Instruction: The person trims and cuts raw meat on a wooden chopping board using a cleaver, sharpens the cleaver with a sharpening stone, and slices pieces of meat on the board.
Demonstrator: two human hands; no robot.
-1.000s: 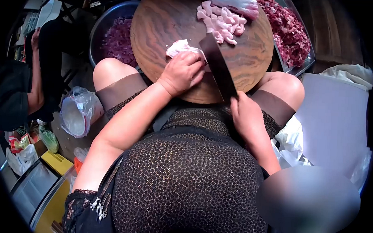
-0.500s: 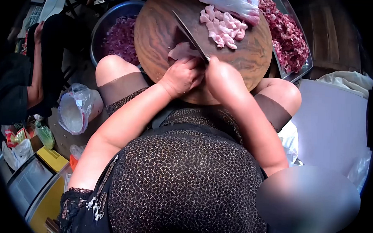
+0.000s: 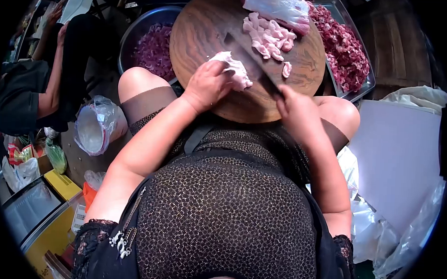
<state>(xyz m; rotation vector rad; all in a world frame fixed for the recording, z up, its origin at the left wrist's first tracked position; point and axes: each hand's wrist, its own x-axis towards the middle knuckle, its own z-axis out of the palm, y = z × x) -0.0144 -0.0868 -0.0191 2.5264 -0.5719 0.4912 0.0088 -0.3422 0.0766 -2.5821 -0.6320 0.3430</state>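
On the round wooden board [image 3: 197, 35] my left hand [image 3: 208, 86] holds a pale pink piece of meat [image 3: 239, 75], fingers curled over its left side. My right hand [image 3: 296, 108] is closed round the handle of a dark cleaver [image 3: 258, 67], whose blade is blurred and points up and left, just right of the held piece. Cut pale strips [image 3: 266, 36] lie in a pile behind the blade, with one small strip [image 3: 286, 69] apart from them. A larger slab of meat [image 3: 282, 11] rests at the board's back edge.
A metal bowl [image 3: 131, 30] of chopped meat stands left of the board, and a metal tray [image 3: 369, 80] of minced red meat is at its right. A plastic-lined bucket [image 3: 93, 130] sits at the left. Another person [image 3: 25, 93] is at the far left.
The cleaver has swung from over the held piece to its right, and my right hand has moved right and down. A small strip now lies apart from the pile. My left hand has shifted slightly left.
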